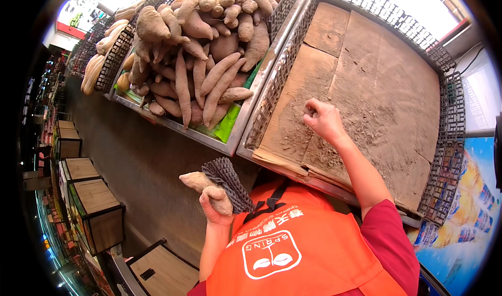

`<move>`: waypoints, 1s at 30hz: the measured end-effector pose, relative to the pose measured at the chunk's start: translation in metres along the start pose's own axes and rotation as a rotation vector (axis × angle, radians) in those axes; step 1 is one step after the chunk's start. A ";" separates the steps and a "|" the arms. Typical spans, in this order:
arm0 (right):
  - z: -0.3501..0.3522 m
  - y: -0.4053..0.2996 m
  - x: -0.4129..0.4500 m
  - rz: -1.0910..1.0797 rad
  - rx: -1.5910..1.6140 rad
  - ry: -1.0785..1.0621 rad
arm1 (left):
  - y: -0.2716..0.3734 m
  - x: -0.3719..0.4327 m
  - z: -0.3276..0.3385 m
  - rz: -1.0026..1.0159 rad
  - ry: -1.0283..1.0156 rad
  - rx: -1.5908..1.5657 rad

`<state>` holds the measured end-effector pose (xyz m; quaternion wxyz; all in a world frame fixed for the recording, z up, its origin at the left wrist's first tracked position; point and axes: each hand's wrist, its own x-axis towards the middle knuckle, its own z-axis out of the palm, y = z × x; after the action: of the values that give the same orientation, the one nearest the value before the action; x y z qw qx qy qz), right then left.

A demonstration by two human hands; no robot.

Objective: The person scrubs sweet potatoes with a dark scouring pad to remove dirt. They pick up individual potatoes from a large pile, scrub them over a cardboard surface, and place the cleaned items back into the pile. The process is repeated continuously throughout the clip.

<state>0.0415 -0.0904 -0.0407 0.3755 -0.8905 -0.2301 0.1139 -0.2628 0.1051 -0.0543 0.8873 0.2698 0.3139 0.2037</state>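
My left hand (217,217), low left of the middle, grips a pale, knobbly tuber (196,181). A dark grey knitted cloth or glove (227,182) is bunched against the tuber, beside my apron. Over the soil-strewn cardboard (376,80) of the right-hand bin is my right hand (311,113), its fingers curled; whether they hold a bit of soil cannot be told. Loose soil crumbs (325,147) lie under and around that hand. Sweet potatoes (223,80) of many shapes are heaped in the bin to the upper left.
Black plastic lattice fencing (451,139) rims the right bin; a metal edge (270,64) divides the two bins. Long pale squashes (94,70) lie at the far left. Wood-topped display boxes (94,196) stand across the aisle floor (137,170). A printed blue panel (466,217) is at right.
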 end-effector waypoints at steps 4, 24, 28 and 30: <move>0.012 0.002 0.047 0.007 -0.201 0.036 | 0.001 -0.013 -0.011 0.010 0.043 0.037; -0.014 0.000 0.041 0.465 0.421 0.132 | 0.093 0.002 -0.100 0.098 -0.056 -0.171; 0.010 -0.005 0.036 0.522 0.196 0.143 | 0.118 0.007 -0.107 0.071 -0.044 -0.228; 0.028 -0.010 0.040 0.509 0.047 0.137 | 0.126 0.011 -0.114 0.073 -0.049 -0.233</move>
<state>0.0624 -0.0465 -0.0540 0.3702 -0.9164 0.0299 0.1493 -0.3551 0.2477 -0.0575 0.9120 0.1810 0.2563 0.2643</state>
